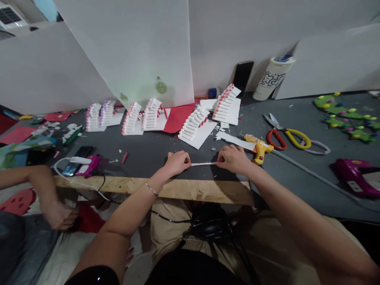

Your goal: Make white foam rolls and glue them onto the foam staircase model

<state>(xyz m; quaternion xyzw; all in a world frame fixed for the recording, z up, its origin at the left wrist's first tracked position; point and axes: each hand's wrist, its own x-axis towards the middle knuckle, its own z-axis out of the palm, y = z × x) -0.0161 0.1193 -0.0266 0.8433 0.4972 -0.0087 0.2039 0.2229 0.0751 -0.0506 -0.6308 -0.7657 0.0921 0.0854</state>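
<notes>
A thin white strip (203, 164) stretches level between my two hands, just above the dark table (148, 152) near its wooden front edge. My left hand (179, 161) pinches the strip's left end between thumb and fingers. At the right end, the fingertips of my right hand (230, 158) are closed on it. Behind my hands lies a white card bearing a fan of white rolled sticks (194, 122). A yellow glue gun (261, 152) lies just right of my right hand, beside a flat white paper strip (236, 139).
Scissors with red and yellow handles (286, 136) lie right. More stick fans (131, 118) stand along the back near a phone (242, 77) and white cup (271, 79). At left are a magenta device (89, 164), cables and another person's hand (61, 214).
</notes>
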